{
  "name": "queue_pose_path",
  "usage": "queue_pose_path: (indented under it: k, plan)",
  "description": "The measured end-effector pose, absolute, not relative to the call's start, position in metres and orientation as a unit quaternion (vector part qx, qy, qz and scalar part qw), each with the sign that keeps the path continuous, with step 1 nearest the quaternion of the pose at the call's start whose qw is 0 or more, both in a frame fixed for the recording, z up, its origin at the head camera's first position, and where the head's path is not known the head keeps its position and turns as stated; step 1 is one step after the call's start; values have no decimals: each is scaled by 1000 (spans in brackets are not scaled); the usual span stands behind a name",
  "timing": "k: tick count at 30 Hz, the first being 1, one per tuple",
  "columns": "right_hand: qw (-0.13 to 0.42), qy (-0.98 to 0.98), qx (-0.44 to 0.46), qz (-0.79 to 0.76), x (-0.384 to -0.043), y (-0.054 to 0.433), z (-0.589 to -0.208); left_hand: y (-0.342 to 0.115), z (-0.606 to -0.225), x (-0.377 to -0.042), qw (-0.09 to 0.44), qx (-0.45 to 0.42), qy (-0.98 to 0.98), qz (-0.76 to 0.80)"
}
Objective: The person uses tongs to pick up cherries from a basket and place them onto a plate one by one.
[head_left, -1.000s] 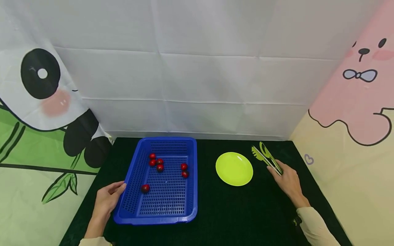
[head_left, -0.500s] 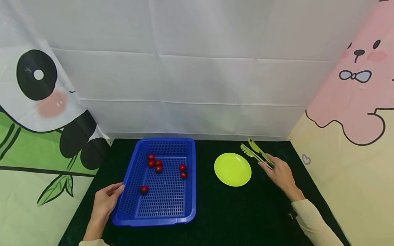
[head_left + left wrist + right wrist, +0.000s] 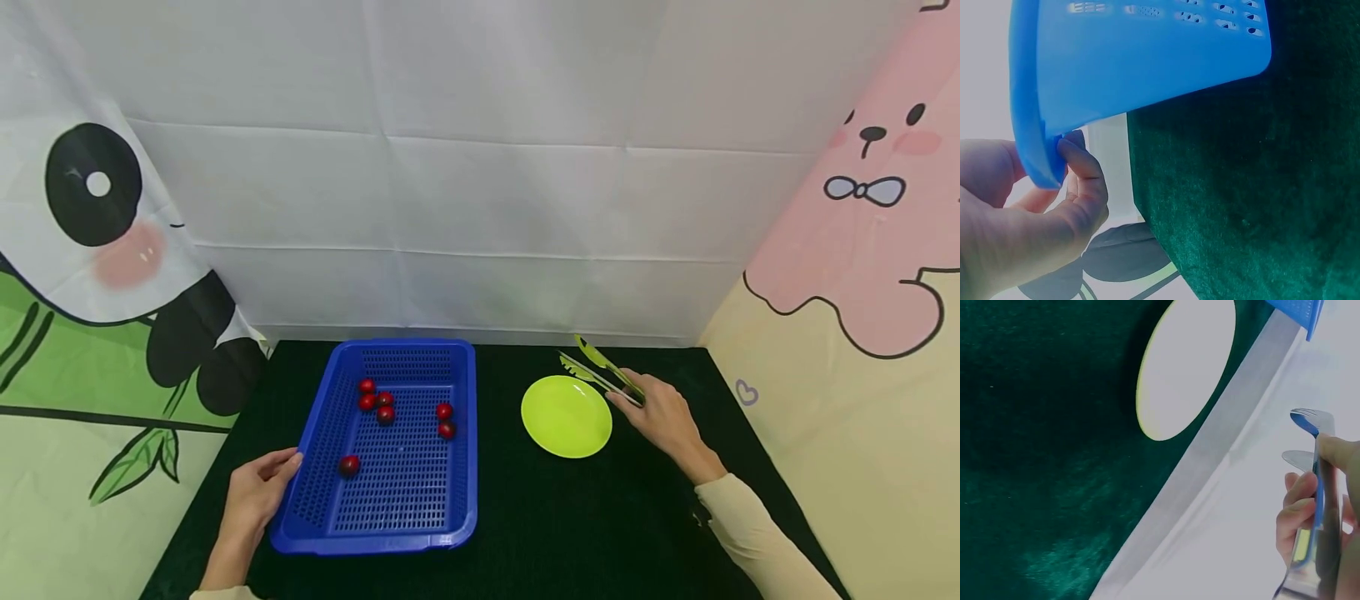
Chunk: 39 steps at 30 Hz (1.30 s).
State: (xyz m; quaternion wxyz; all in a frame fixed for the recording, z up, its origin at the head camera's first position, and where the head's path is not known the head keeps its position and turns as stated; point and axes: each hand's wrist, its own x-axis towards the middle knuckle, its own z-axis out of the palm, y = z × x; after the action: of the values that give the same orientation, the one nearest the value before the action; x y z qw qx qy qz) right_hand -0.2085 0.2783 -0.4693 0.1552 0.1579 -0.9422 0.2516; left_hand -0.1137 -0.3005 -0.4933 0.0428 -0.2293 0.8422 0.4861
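Grips the left rim of the blue basket point(image 3: 375, 544) with the left hand point(image 3: 255, 487), curling fingers beneath the lip. Holds the tongs point(image 3: 603, 381) by the handle end in the right hand point(image 3: 663, 417), between thumb and fingers. Has the yellow-green tips of the tongs ahead and to the left of that hand, spread apart, with a fork-like notched edge on one. Shows a round yellow-green plate point(image 3: 566, 417) lying flat just left of the right hand. Has the nearest tomato point(image 3: 349, 466) inside the basket, just right of the left hand. Shows four more tomatoes point(image 3: 386, 415) farther ahead and to the right of the left hand, bunched together, then two other tomatoes point(image 3: 444, 412) close to each other by the basket's right wall, between the two hands. Has a dark green tablecloth point(image 3: 570, 517) beneath basket and plate, reaching past both hands. Shows a panda picture point(image 3: 120, 192) well to the left of the left hand, a pink bear picture point(image 3: 862, 250) well to the right of the right hand, and a white sheet point(image 3: 480, 208) far ahead of both
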Motion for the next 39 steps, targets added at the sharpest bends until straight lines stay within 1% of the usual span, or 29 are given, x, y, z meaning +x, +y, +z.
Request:
queue_pose_path:
  k: [13, 24, 39]
  plan:
    - [163, -938, 205, 227, -220, 252, -452, -300, -492, -112, 38, -227, 843, 487]
    - [153, -935, 233, 222, -226, 229, -442, -298, -491, -111, 34, -227, 841, 490]
    - [123, -921, 285, 234, -233, 187, -427, -297, -491, -110, 33, -233, 839, 491]
